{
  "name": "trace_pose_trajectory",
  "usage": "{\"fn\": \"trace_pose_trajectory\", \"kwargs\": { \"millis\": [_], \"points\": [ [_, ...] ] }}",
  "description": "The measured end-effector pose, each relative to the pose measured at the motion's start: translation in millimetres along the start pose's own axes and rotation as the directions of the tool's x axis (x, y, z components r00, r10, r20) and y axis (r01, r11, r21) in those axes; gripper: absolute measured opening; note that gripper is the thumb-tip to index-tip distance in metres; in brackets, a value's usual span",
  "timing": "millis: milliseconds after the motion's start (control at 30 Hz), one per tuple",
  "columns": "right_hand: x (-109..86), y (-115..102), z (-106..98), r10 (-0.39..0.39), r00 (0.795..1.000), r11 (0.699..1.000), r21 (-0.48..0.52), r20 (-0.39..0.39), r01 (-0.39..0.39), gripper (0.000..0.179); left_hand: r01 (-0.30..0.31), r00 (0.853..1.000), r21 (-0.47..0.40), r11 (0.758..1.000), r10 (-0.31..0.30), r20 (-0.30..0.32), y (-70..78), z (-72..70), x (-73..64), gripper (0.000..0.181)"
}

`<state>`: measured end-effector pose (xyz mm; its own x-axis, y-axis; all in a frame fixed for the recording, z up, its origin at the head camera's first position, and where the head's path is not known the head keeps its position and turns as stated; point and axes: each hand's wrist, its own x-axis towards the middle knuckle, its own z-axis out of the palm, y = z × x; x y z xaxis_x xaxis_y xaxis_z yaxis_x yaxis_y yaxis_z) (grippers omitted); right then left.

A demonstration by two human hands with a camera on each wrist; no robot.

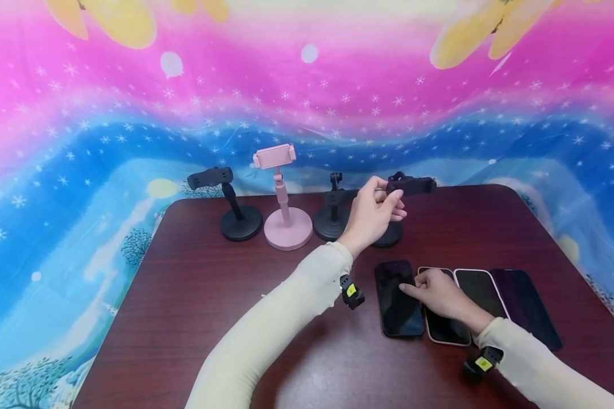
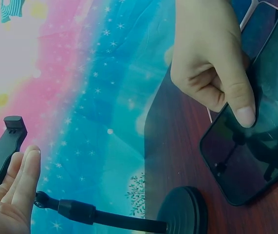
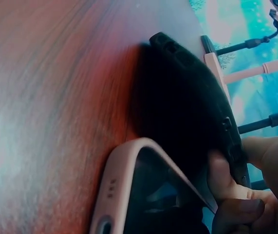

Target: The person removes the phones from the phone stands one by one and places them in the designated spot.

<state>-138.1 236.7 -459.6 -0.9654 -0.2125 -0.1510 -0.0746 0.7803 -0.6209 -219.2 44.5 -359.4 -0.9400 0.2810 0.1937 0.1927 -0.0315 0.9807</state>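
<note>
My left hand [image 1: 370,216] is at the head of the rightmost black phone stand, its fingers holding the black clamp [image 1: 413,185]. In the left wrist view that clamp [image 2: 8,146] lies against the fingers, above the stand's stem [image 2: 124,220]. The stand's round base [image 1: 387,234] is partly hidden behind the hand. My right hand [image 1: 442,294] pinches the long edge of a black-cased smartphone [image 1: 398,301], thumb over the screen and fingers underneath. In the right wrist view this phone [image 3: 197,73] is tilted, with dark shadow below it, beside a pink-cased smartphone [image 3: 117,180].
Left of the held stand are a black stand [image 1: 332,222], a pink stand [image 1: 288,230] and another black stand [image 1: 240,221]. Beyond the right hand lie a white-edged phone [image 1: 483,292] and a dark phone [image 1: 527,307]. A printed cloth [image 1: 307,102] hangs behind the table [image 1: 184,318].
</note>
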Motion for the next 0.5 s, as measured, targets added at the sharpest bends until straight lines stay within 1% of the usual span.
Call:
{"fn": "trace_pose_trajectory", "kwargs": {
  "millis": [133,267,500],
  "points": [
    [-0.5,0.6,0.4,0.013,1.0,0.999,-0.037,-0.007,-0.014,0.055,-0.005,1.0,-0.01,1.0,0.005,-0.001,-0.5,0.0,0.3,0.02],
    [-0.9,0.9,1.1,0.039,0.999,0.997,-0.067,0.003,-0.038,0.053,0.0,1.0,-0.004,1.0,0.0,-0.003,-1.2,0.5,0.6,0.019],
    [-3.0,-1.8,0.0,0.07,0.997,0.994,-0.084,0.034,-0.067,0.052,0.003,1.0,0.006,1.0,-0.003,-0.005,-1.5,1.2,0.8,0.018]
  ]
}}
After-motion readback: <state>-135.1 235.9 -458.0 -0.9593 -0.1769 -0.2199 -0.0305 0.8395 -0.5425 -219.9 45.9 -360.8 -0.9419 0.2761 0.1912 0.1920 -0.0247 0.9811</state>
